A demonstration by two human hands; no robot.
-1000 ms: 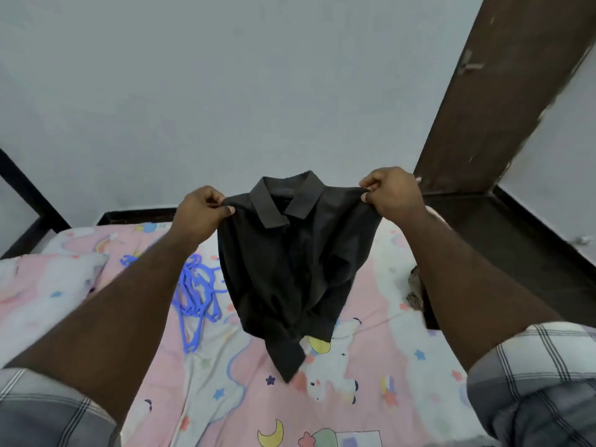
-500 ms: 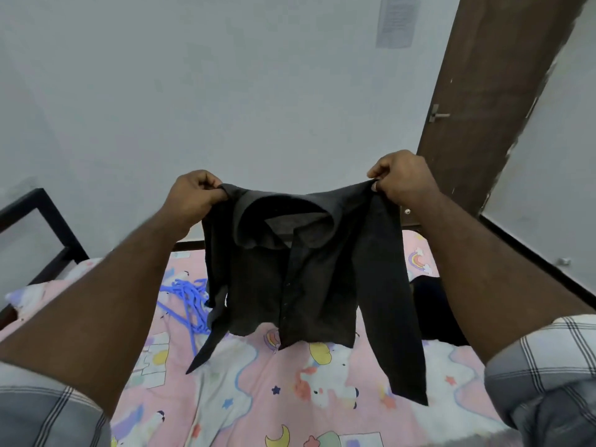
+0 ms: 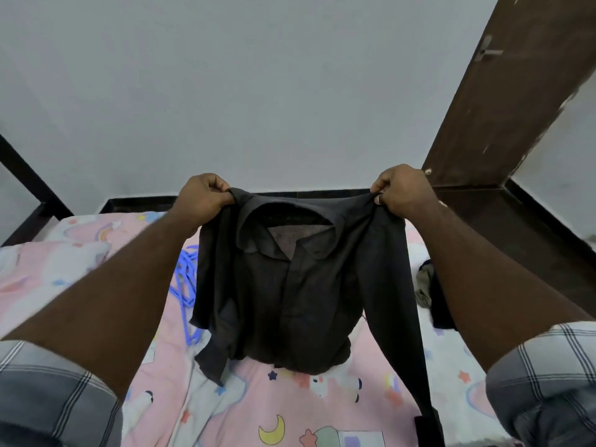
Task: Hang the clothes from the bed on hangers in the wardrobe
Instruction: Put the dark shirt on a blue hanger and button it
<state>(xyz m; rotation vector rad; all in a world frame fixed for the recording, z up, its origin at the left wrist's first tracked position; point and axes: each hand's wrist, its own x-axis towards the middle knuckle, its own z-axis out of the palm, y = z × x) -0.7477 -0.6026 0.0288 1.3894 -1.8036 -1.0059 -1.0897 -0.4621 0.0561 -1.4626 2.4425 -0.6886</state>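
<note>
The left hand (image 3: 202,197) and the right hand (image 3: 400,192) are each pinching one shoulder of the dark collared shirt (image 3: 290,285), holding it spread above the bed (image 3: 290,414), collar uppermost and front facing the wearer.

Risks, as judged from this position:
- The right sleeve is hanging long toward the near edge of the bed; it is likely to drag or catch on the bedding as the shirt travels.
- The hem is resting bunched on the sheet, so the shirt is not hanging straight.
- The blue hangers (image 3: 185,285) are lying tangled on the bed at the left; freeing one requires releasing a shoulder, and the shirt may then collapse.
- Further dark clothes (image 3: 425,285) are waiting at the right.
</note>
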